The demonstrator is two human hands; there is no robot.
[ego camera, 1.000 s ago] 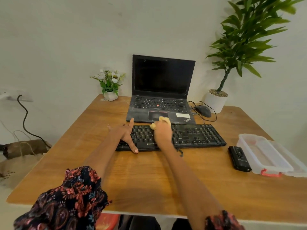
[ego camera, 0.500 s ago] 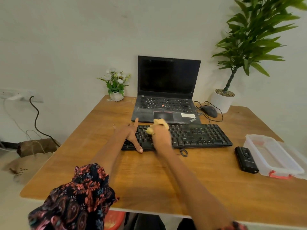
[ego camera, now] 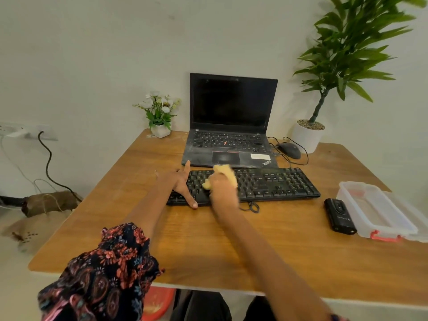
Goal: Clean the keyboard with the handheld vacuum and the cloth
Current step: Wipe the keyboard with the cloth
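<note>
I saw the right hand [ego camera: 223,187] gripping the yellow cloth [ego camera: 223,173] on the black keyboard [ego camera: 273,184], the left hand [ego camera: 177,184] spread flat on its left end.

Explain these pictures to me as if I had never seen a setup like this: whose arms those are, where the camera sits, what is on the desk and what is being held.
There is no machine here. A person wears a camera on the head, so the one view looks forward and down at their own two arms. The left hand lies with fingers spread on the left end of the black keyboard, steadying it. The right hand grips a yellow cloth and presses it on the keys.

Also on the wooden desk: an open laptop with a dark screen behind the keyboard, a mouse, a small flower pot, and a tall plant. To the right lie a black handheld vacuum, untouched, and a clear plastic box.
</note>
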